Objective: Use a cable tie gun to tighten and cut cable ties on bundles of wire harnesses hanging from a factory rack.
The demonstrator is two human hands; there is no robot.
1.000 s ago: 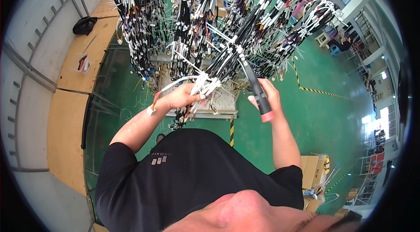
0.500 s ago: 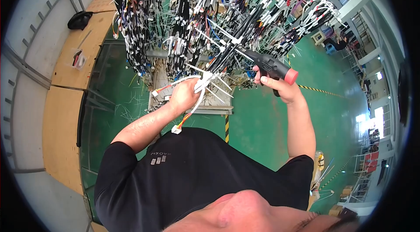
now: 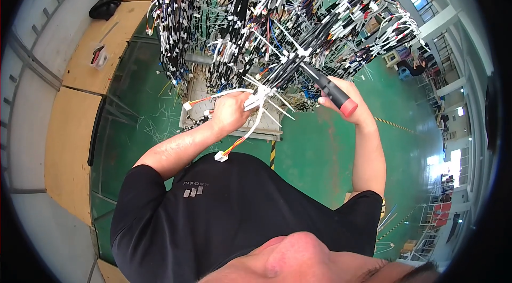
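Note:
My left hand (image 3: 230,112) is closed around the near end of a wire harness (image 3: 282,71), where white cable ties (image 3: 262,94) stick out in several directions. From that end, white-sleeved branches run to small white connectors, one hanging in front of my shirt (image 3: 221,156). In my right hand (image 3: 353,96) is a black cable tie gun (image 3: 326,86) with a red knob at its rear. Its nose points up and left, at the harness by another group of white ties (image 3: 304,52). Whether a tie tail sits in the nose is too small to tell. My right fingers are partly hidden behind the gun.
Dense bundles of black and white harnesses (image 3: 184,21) hang ahead of me, over a pale low platform (image 3: 256,134). At the left stands a wooden bench (image 3: 74,144) with a clear box (image 3: 98,58) and a black object (image 3: 105,9). Cut tie ends litter the green floor (image 3: 160,123).
The tie gun has turned, its red knob swinging lower and nearer me. The left hand has shifted slightly right with the harness, and the whole view has moved a little.

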